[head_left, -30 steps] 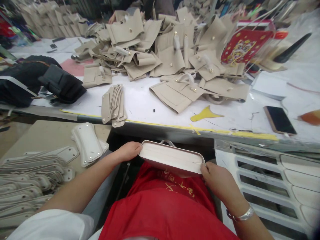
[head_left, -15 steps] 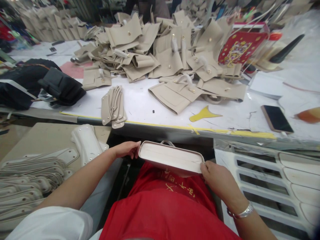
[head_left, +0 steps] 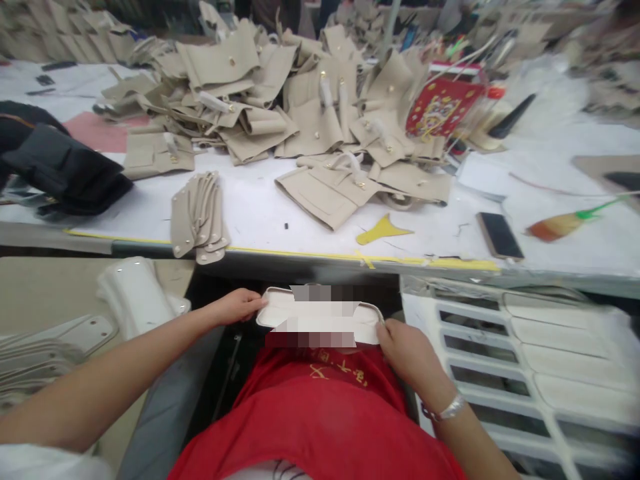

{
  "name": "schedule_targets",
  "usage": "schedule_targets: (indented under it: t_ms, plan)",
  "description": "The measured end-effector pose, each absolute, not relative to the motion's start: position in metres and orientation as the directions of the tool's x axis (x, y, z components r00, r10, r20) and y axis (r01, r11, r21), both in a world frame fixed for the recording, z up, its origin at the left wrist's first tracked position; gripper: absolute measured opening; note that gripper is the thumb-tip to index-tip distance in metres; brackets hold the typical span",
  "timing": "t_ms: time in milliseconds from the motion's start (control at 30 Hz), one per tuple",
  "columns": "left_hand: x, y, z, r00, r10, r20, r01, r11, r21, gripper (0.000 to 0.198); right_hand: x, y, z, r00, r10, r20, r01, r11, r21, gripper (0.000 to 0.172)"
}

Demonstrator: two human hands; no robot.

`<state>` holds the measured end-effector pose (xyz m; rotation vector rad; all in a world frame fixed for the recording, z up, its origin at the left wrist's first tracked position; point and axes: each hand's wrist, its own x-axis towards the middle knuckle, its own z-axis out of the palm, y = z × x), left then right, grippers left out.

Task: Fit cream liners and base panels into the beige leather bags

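Over my lap I hold a cream handbag [head_left: 283,310] by the two ends of its long, rounded panel. The middle of the bag is blurred out by blocks, so its details are hidden there. My left hand [head_left: 241,305] pinches the left end between thumb and fingers. At the right end, my right hand [head_left: 406,348] is closed round the edge, its thumb on top. Below the bag is a red apron [head_left: 320,413] with gold lettering.
Taupe bag pieces [head_left: 310,127] are heaped across the white table [head_left: 250,220]. Taupe straps [head_left: 200,213], a yellow piece [head_left: 383,230] and a phone [head_left: 500,235] lie near its edge. Cream straps [head_left: 135,293] are at left; a slatted rack [head_left: 480,333] with cream panels stands right.
The view has swung right, so the table things sit further left. Both hands still hold the bag by its ends; its panel now appears flatter and more level.
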<state>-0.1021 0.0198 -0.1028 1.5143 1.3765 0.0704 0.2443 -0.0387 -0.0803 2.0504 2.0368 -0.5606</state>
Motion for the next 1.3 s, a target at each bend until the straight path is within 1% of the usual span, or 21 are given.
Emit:
schedule_targets:
  t_ms: [33,67,100,133,167,233,300,400,467,667,833,900,933,967,1000,1033,1067,1100,1167,1200,1300]
  plan:
    - [-0.095,0.021,-0.095,0.344,0.760,-0.551,0.795,0.076,0.602,0.047,0.243,-0.041,-0.080,-0.010,0.925,-0.381,0.993,-0.034,-0.109,0.040]
    - [-0.085,0.022,-0.089,0.374,0.786,-0.492,0.856,-0.087,0.510,0.044,0.242,-0.043,-0.080,-0.001,0.931,-0.365,0.995,-0.037,-0.098,0.039]
    - [-0.071,0.021,-0.084,0.429,0.820,-0.378,0.864,-0.251,0.436,0.041,0.242,-0.044,-0.081,0.005,0.935,-0.354,0.995,-0.039,-0.089,0.039]
    - [-0.053,0.018,-0.081,0.507,0.826,-0.247,0.833,-0.395,0.388,0.038,0.241,-0.045,-0.081,0.012,0.939,-0.344,0.996,-0.042,-0.080,0.038]
    - [-0.033,0.013,-0.081,0.605,0.787,-0.125,0.762,-0.525,0.378,0.035,0.242,-0.046,-0.082,0.022,0.940,-0.339,0.996,-0.048,-0.069,0.038]
    - [0.010,0.000,-0.086,0.767,0.637,0.072,0.568,-0.727,0.386,0.035,0.242,-0.047,-0.085,0.040,0.942,-0.333,0.997,-0.061,-0.054,0.037]
    - [0.046,-0.011,-0.097,0.845,0.524,0.106,0.465,-0.818,0.339,0.041,0.242,-0.048,-0.088,0.060,0.944,-0.324,0.996,-0.080,-0.049,0.035]
    - [0.076,-0.017,-0.114,0.871,0.491,0.013,0.474,-0.849,0.233,0.045,0.242,-0.050,-0.092,0.072,0.953,-0.295,0.994,-0.094,-0.063,0.035]
    - [0.079,-0.016,-0.119,0.875,0.482,-0.033,0.479,-0.856,0.196,0.045,0.242,-0.052,-0.096,0.078,0.956,-0.281,0.992,-0.102,-0.074,0.035]
    - [0.075,-0.013,-0.115,0.886,0.452,-0.101,0.463,-0.862,0.205,0.046,0.240,-0.055,-0.103,0.093,0.962,-0.255,0.989,-0.118,-0.086,0.035]
    - [0.076,-0.011,-0.113,0.880,0.465,-0.099,0.475,-0.852,0.222,0.046,0.234,-0.056,-0.106,0.123,0.968,-0.218,0.987,-0.143,-0.079,0.034]
    - [0.075,-0.011,-0.114,0.883,0.462,-0.086,0.469,-0.855,0.223,0.047,0.236,-0.057,-0.107,0.110,0.972,-0.210,0.982,-0.139,-0.129,0.034]
    - [0.074,-0.012,-0.114,0.884,0.461,-0.079,0.467,-0.856,0.222,0.048,0.239,-0.058,-0.107,0.093,0.973,-0.212,0.972,-0.135,-0.190,0.034]
    - [0.073,-0.012,-0.115,0.883,0.464,-0.072,0.467,-0.856,0.220,0.048,0.242,-0.058,-0.107,0.077,0.971,-0.225,0.948,-0.141,-0.285,0.035]
    - [0.073,-0.013,-0.115,0.882,0.467,-0.066,0.470,-0.856,0.217,0.048,0.247,-0.058,-0.107,0.068,0.964,-0.257,0.896,-0.172,-0.410,0.037]
    - [0.073,-0.014,-0.115,0.880,0.471,-0.063,0.473,-0.855,0.213,0.047,0.251,-0.057,-0.108,0.062,0.948,-0.312,0.805,-0.232,-0.546,0.038]
    - [0.072,-0.015,-0.115,0.877,0.476,-0.060,0.478,-0.853,0.211,0.047,0.256,-0.056,-0.109,0.054,0.922,-0.383,0.677,-0.316,-0.665,0.038]
    - [0.072,-0.015,-0.115,0.875,0.481,-0.059,0.482,-0.850,0.211,0.047,0.260,-0.055,-0.110,0.038,0.888,-0.459,0.530,-0.407,-0.744,0.037]
    - [0.072,-0.017,-0.114,0.871,0.488,-0.058,0.488,-0.846,0.213,0.047,0.266,-0.052,-0.112,-0.014,0.820,-0.572,0.276,-0.547,-0.790,0.032]
    - [0.072,-0.017,-0.114,0.869,0.492,-0.057,0.492,-0.843,0.217,0.047,0.268,-0.051,-0.113,-0.041,0.800,-0.599,0.193,-0.582,-0.790,0.030]
    - [0.072,-0.018,-0.114,0.865,0.498,-0.061,0.497,-0.836,0.230,0.048,0.272,-0.046,-0.112,-0.109,0.772,-0.626,0.073,-0.621,-0.780,0.031]
